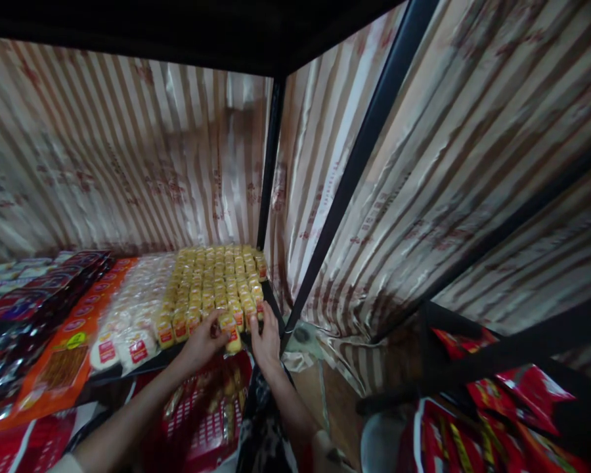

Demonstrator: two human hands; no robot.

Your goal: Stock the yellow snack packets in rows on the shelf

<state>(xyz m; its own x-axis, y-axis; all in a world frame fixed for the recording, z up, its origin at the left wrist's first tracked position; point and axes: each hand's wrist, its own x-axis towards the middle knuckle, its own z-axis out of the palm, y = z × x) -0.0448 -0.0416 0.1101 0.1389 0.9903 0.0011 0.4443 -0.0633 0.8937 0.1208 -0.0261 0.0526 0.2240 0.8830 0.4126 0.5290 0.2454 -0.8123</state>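
Left hand (pixel 204 343) grips a yellow pack (pixel 230 330) at the shelf (pixel 270 299) edge; right hand (pixel 266 341) rests open on neighbouring packs (pixel 217 276).

Black shelf (pixel 270 299) under rowed snack packets (pixel 217 279)

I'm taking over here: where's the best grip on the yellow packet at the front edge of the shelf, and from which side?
Grip the yellow packet across its narrow sides near the lower end, which sticks out over the shelf front edge. Come from the open front; neighbouring packets crowd it behind and to the left. The left hand already pinches it there, the right hand rests alongside.
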